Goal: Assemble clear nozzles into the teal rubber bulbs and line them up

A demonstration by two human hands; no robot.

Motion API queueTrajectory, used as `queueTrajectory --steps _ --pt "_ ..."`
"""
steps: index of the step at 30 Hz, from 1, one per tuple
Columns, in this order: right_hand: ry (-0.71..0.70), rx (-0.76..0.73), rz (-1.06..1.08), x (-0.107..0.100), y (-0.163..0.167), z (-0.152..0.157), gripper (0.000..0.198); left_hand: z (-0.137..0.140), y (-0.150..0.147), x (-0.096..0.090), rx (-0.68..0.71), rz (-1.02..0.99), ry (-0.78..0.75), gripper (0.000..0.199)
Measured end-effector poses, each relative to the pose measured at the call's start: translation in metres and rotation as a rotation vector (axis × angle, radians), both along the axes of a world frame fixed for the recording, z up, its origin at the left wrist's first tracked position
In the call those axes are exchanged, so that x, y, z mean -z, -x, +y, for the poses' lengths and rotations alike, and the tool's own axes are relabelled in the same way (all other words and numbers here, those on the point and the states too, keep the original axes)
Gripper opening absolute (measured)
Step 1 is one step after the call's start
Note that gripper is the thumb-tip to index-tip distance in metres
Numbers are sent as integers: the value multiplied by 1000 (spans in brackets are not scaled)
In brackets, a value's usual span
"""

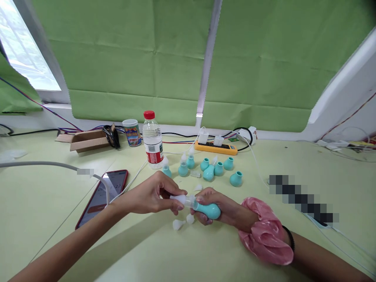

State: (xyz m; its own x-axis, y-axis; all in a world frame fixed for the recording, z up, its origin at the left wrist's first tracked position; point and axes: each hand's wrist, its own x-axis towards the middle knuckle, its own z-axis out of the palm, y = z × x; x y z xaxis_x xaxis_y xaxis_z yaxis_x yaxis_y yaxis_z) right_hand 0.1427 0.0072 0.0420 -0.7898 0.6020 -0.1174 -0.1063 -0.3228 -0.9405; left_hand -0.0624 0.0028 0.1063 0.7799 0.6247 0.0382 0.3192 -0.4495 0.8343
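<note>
My right hand (216,203) is closed around a turquoise squeeze bulb (210,211), which lies tilted with its clear collar toward the left. At that end, my left hand (164,194) pinches a white translucent nozzle tip (179,198), lined up with the collar and meeting it. Two loose white tips (178,224) lie on the table just below my hands. Beyond them stand several turquoise bulbs; some, like this bulb with a tip (183,166), carry a clear nozzle, while others, like this open bulb (236,179), have bare necks. A small clear connector (195,174) lies among them.
A water bottle with a red cap (152,143) and a printed can (132,133) stand at the back left, near an open cardboard box (89,141). A phone (101,196) lies left under a cable. An orange power strip (216,147) sits by the wall.
</note>
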Motion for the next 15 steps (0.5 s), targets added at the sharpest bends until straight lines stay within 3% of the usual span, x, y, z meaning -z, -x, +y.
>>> queueTrajectory --steps 5,8,11,15 --pt "-3 -1 13 -9 4 -4 26 0 1 1 -65 -73 50 20" --pt "-92 54 15 -19 8 -10 27 0 1 0 -165 -171 111 25" --pt "-392 188 -101 -27 7 -15 27 0 -1 -1 -283 -211 74 23" --pt "-883 496 -322 -31 2 -13 27 7 -2 2 -540 -210 -175 27"
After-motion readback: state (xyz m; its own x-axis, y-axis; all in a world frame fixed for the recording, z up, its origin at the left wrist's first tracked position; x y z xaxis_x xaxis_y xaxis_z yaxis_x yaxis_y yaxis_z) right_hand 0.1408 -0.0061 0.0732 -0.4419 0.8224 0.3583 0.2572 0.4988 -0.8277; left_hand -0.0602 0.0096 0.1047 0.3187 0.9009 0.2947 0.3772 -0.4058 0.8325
